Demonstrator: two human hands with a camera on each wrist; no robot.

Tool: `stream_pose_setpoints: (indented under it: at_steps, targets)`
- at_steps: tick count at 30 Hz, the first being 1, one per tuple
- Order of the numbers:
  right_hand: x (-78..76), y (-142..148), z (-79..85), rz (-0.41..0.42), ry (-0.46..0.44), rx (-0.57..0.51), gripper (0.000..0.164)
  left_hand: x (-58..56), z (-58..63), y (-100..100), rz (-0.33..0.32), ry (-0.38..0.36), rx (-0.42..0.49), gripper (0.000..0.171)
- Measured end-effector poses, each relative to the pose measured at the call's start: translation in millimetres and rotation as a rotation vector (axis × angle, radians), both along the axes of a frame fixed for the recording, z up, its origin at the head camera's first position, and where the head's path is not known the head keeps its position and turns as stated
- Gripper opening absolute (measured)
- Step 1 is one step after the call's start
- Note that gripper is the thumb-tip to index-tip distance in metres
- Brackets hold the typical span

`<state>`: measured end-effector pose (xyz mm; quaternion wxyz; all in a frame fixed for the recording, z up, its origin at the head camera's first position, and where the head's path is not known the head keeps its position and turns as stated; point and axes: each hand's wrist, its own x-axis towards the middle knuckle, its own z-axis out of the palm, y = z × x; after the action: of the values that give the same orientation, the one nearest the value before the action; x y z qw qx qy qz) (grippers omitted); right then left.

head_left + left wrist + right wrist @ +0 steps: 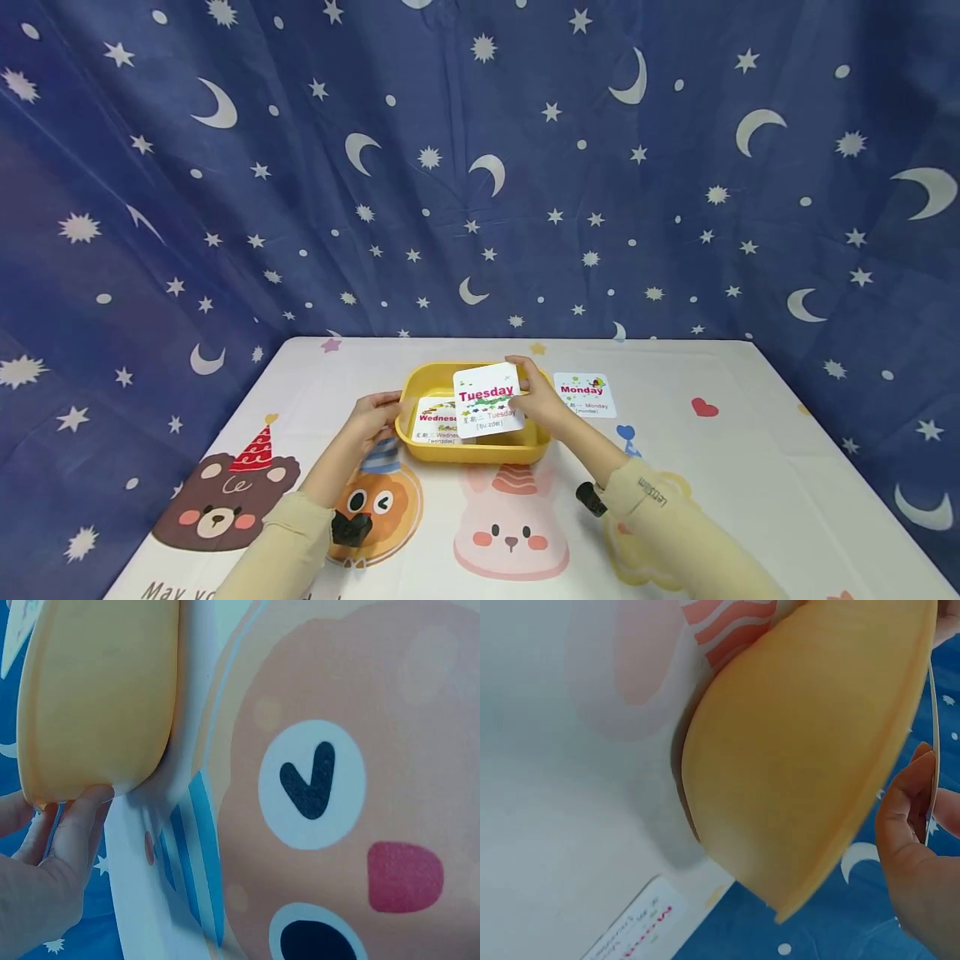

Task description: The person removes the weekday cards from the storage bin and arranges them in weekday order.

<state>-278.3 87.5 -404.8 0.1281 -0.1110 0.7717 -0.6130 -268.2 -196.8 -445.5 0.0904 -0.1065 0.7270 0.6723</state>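
A yellow plastic basin [472, 453] stands on the table in the head view. My left hand [375, 415] grips its left end, thumb at the rim and fingers against the outer wall, as the left wrist view also shows. Over the basin, my right hand [538, 398] pinches the white Tuesday card [480, 421] by its right edge, printed face towards me. In the right wrist view that card [934, 750] appears edge-on between thumb and fingers. A Wednesday card [431, 421] lies inside the basin on the left, partly covered by the Tuesday card.
A Monday card [585, 396] lies face up on the table, right of the basin. The white tablecloth [720, 483] carries cartoon animal prints, including a bear [225, 508] and a pink rabbit [512, 533]. Behind the table hangs a blue curtain [525, 250] with moons and stars.
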Motion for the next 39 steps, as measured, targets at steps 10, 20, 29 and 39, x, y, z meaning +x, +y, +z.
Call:
stream_pose_setpoints:
  at_steps: [10, 20, 29, 39]
  targets:
    - [11.2, 29.8, 6.0, -0.043, -0.016, 0.011, 0.069, 4.5, 8.2, 10.7, 0.063, -0.03, -0.007, 0.04]
    - [18.5, 61.3, 11.2, -0.048, 0.006, -0.01, 0.072, 6.3, 6.3, 8.4, 0.071, -0.049, -0.025, 0.041]
    - [22.9, 94.9, 2.6, -0.09, -0.011, 0.012, 0.075, 8.8, 2.7, 5.2, 0.055, -0.049, -0.028, 0.042]
    - [14.8, 134.7, 2.1, -0.238, -0.068, 0.145, 0.061, 4.6, 3.7, 4.6, 0.048, -0.043, -0.047, 0.042]
